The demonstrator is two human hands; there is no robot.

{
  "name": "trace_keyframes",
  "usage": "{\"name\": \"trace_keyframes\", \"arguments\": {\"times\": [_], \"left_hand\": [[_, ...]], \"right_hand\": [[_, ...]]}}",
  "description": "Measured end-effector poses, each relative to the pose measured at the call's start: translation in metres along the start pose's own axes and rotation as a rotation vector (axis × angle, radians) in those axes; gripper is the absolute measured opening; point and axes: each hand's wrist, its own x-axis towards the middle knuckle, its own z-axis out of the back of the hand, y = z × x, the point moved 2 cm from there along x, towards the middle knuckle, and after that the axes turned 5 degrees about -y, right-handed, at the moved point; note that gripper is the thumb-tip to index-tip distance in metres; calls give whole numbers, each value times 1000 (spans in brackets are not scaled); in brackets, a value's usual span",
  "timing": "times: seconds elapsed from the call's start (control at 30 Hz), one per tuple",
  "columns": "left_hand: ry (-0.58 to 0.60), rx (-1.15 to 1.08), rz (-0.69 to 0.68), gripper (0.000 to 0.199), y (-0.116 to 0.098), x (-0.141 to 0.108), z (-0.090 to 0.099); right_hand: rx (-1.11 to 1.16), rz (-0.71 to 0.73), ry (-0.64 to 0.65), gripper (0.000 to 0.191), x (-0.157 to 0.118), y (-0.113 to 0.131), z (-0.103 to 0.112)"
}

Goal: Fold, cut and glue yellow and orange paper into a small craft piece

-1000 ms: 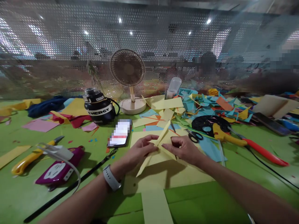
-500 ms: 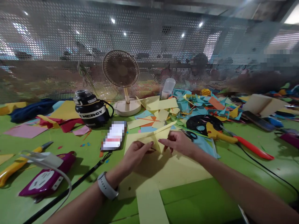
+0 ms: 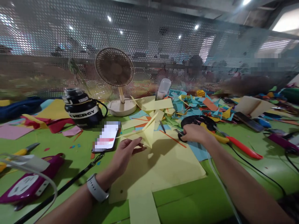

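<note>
My left hand (image 3: 128, 151) pinches a folded pale yellow paper piece (image 3: 148, 133) that stands up in thin points above a large pale yellow sheet (image 3: 173, 168). To the right, my right hand (image 3: 192, 133) is closed round the dark handles of small scissors (image 3: 180, 135), whose blades point up and left. A thin orange strip (image 3: 174, 139) lies on the sheet by the scissors. Below, a narrower yellow strip (image 3: 143, 208) reaches the table's front edge.
A phone (image 3: 106, 137), a black bottle (image 3: 81, 109) and a fan (image 3: 122, 107) stand or lie at the left and back. Magenta device (image 3: 32, 180) at left. Glue gun (image 3: 244, 147) with a cord and a black round dish (image 3: 198, 120) at right; paper scraps (image 3: 196, 105) behind.
My right hand has let go of the folded paper and moved right onto the scissors. My left hand still holds the paper. The view has shifted slightly to the right.
</note>
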Motion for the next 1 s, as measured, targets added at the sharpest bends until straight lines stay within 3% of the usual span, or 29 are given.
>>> {"name": "trace_keyframes", "arguments": {"times": [0.2,0.33,0.5,0.67,0.87,1.0], "left_hand": [[-69,-64,-44,23,-2,-2,-1],[-107,-137,-61,27,-2,0,-1],[-162,-301,-159,25,-5,4,2],[-168,-391,-187,22,-9,9,5],[-111,-426,-133,23,-5,8,4],[-133,-425,-98,19,-3,4,2]], "right_hand": [[193,49,151,6,0,-10,3],[680,32,177,26,1,-6,-1],[1068,99,314,47,-10,28,-8],[1100,222,514,47,-32,55,-19],[1091,200,538,43,-46,73,-39],[1114,164,555,45,-47,79,-41]]}}
